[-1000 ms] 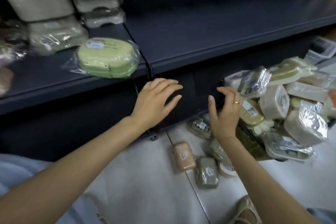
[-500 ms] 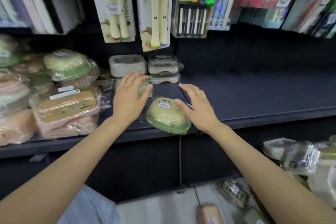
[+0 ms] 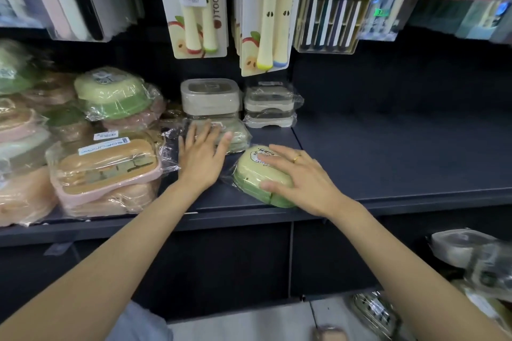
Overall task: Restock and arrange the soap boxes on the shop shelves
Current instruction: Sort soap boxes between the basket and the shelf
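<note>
We are seeing bare shelf [image 3: 401, 152] lying open to the right; stacked soap boxes [image 3: 110, 163] are crowding the left, grey boxes [image 3: 238, 102] are blocking the back, and toothbrush packs [image 3: 194, 8] are hanging overhead.

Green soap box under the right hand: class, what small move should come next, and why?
Probably slide the green soap box back from the shelf edge. The right hand grips it by its top and near side, and its front corner sits at the lip. The left hand rests flat on a wrapped box behind.
</note>
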